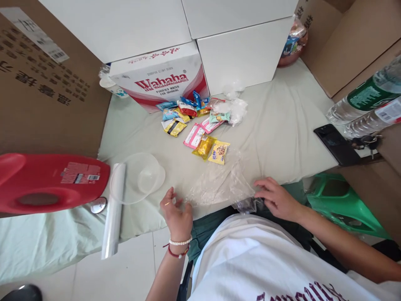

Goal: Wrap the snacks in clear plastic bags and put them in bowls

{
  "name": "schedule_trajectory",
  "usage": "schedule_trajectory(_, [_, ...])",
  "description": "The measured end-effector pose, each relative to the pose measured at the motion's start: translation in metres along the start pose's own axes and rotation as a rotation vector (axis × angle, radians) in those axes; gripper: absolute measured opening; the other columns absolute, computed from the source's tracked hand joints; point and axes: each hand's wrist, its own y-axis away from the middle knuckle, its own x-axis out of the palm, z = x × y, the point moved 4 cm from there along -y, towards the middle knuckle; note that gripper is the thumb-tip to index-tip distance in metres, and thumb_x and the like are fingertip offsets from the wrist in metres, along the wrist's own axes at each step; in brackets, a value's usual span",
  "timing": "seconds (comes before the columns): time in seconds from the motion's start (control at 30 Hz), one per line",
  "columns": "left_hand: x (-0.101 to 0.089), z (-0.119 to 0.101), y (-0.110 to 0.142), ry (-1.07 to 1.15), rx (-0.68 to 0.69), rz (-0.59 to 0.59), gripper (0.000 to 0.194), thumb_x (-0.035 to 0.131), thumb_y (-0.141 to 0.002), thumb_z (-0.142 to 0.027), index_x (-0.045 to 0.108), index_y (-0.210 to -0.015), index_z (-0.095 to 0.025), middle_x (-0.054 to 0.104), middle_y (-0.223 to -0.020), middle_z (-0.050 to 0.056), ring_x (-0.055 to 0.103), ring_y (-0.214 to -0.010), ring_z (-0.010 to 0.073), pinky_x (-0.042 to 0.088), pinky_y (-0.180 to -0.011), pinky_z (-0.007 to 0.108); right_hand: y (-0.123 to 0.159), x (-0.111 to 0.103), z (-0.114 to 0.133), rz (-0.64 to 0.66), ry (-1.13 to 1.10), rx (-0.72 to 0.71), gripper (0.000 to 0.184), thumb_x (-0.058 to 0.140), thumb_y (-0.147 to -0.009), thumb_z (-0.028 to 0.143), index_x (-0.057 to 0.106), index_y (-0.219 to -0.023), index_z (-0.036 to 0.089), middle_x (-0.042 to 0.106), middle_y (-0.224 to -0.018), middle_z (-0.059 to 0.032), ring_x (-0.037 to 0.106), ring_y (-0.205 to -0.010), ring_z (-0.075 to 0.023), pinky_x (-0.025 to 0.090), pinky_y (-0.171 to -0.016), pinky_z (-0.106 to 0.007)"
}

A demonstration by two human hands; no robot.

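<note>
A crumpled clear plastic bag (219, 184) lies spread at the front edge of the cloth-covered table, between my two hands. My left hand (177, 213) rests at the bag's left side, its fingers loosely bent and apart. At the right side, the fingertips of my right hand (275, 198) meet or nearly meet the bag's edge, fingers apart; I cannot tell whether they touch. Just beyond the bag lie a small yellow snack packet (219, 151), a gold-wrapped snack (204, 147) and a pink-and-white packet (194, 136). Left of my left hand stands a clear round plastic bowl (153, 177).
A Wahaha carton (163, 79) stands behind several snack packets (178, 113) and crumpled clear plastic (236, 110). A plastic wrap roll (113, 217) and red jug (84, 177) lie left. A phone (328, 144), keys (371, 142) and water bottles (369, 98) sit right.
</note>
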Motion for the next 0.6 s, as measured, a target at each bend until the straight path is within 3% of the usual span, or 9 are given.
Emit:
schedule_trajectory(0.07, [-0.003, -0.024, 0.003, -0.127, 0.263, -0.014, 0.062, 0.065, -0.066, -0.015, 0.067, -0.127, -0.023, 0.053, -0.143, 0.015, 0.045, -0.141, 0.0360, 0.040, -0.114, 0.055, -0.006, -0.022, -0.008, -0.189, -0.133, 0.166, 0.024, 0.050, -0.091, 0.019, 0.072, -0.098, 0.025, 0.068, -0.118, -0.0092, 0.065, -0.098, -0.0240, 0.056, -0.085, -0.041])
schedule_trajectory(0.1, [-0.001, -0.037, 0.003, -0.149, 0.379, 0.035, 0.053, 0.063, -0.065, -0.013, 0.072, -0.116, -0.025, 0.057, -0.140, 0.013, 0.040, -0.145, 0.0366, 0.033, -0.119, 0.057, -0.013, -0.030, -0.013, -0.256, -0.184, 0.261, 0.021, 0.050, -0.095, 0.025, 0.071, -0.098, 0.025, 0.070, -0.113, -0.0082, 0.066, -0.094, -0.0235, 0.056, -0.081, -0.039])
schedule_trajectory(0.17, [0.011, -0.058, -0.002, -0.134, 0.482, 0.234, 0.030, 0.062, -0.068, -0.013, 0.076, -0.090, -0.028, 0.067, -0.125, 0.009, 0.047, -0.140, 0.0365, 0.031, -0.120, 0.056, -0.034, -0.031, -0.019, -0.229, -0.231, 0.395, 0.026, 0.048, -0.100, 0.039, 0.069, -0.100, 0.025, 0.073, -0.102, -0.0058, 0.067, -0.088, -0.0226, 0.055, -0.074, -0.035])
schedule_trajectory(0.23, [0.030, -0.069, -0.011, -0.127, 0.362, 0.461, 0.012, 0.064, -0.076, -0.022, 0.070, -0.067, -0.027, 0.072, -0.095, 0.009, 0.063, -0.116, 0.0358, 0.041, -0.109, 0.053, -0.060, -0.017, -0.020, -0.078, -0.160, 0.439, 0.031, 0.052, -0.100, 0.049, 0.069, -0.102, 0.024, 0.073, -0.092, -0.0041, 0.068, -0.083, -0.0220, 0.052, -0.072, -0.033])
schedule_trajectory(0.27, [0.038, -0.071, -0.016, -0.142, 0.246, 0.526, 0.021, 0.067, -0.078, -0.029, 0.064, -0.058, -0.026, 0.068, -0.077, 0.009, 0.066, -0.104, 0.0358, 0.045, -0.101, 0.051, -0.072, -0.008, -0.019, -0.018, -0.091, 0.430, 0.030, 0.058, -0.097, 0.050, 0.069, -0.104, 0.023, 0.073, -0.091, -0.0039, 0.067, -0.082, -0.0218, 0.050, -0.071, -0.032])
schedule_trajectory(0.37, [0.057, -0.074, -0.031, -0.133, -0.005, 0.497, 0.044, 0.079, -0.075, -0.048, 0.052, -0.046, -0.026, 0.045, -0.052, 0.005, 0.064, -0.088, 0.0363, 0.048, -0.086, 0.044, -0.099, 0.017, -0.012, -0.005, 0.110, 0.368, 0.021, 0.067, -0.093, 0.035, 0.067, -0.109, 0.021, 0.072, -0.097, -0.0055, 0.066, -0.086, -0.0215, 0.047, -0.073, -0.030])
schedule_trajectory(0.47, [0.071, -0.083, -0.039, 0.026, 0.049, 0.403, 0.032, 0.076, -0.078, -0.056, 0.070, -0.072, -0.025, 0.063, -0.075, 0.008, 0.064, -0.097, 0.0332, 0.048, -0.090, 0.042, -0.108, 0.034, -0.001, -0.039, 0.220, 0.272, 0.013, 0.056, -0.099, 0.020, 0.068, -0.104, 0.019, 0.070, -0.103, -0.0085, 0.065, -0.095, -0.0219, 0.047, -0.079, -0.031])
schedule_trajectory(0.53, [0.083, -0.085, -0.036, 0.095, 0.019, 0.431, 0.042, 0.066, -0.087, -0.059, 0.074, -0.104, -0.022, 0.070, -0.097, 0.012, 0.066, -0.098, 0.0300, 0.049, -0.092, 0.042, -0.106, 0.041, 0.010, -0.031, 0.307, 0.194, 0.016, 0.053, -0.102, 0.020, 0.069, -0.102, 0.019, 0.069, -0.105, -0.0099, 0.063, -0.100, -0.0235, 0.046, -0.078, -0.032])
schedule_trajectory(0.6, [0.094, -0.084, -0.027, 0.117, -0.070, 0.474, 0.058, 0.067, -0.087, -0.060, 0.066, -0.125, -0.017, 0.070, -0.114, 0.016, 0.068, -0.096, 0.0282, 0.051, -0.090, 0.042, -0.102, 0.045, 0.019, -0.016, 0.382, 0.124, 0.016, 0.053, -0.103, 0.022, 0.069, -0.103, 0.021, 0.069, -0.106, -0.0095, 0.061, -0.101, -0.0245, 0.045, -0.074, -0.032])
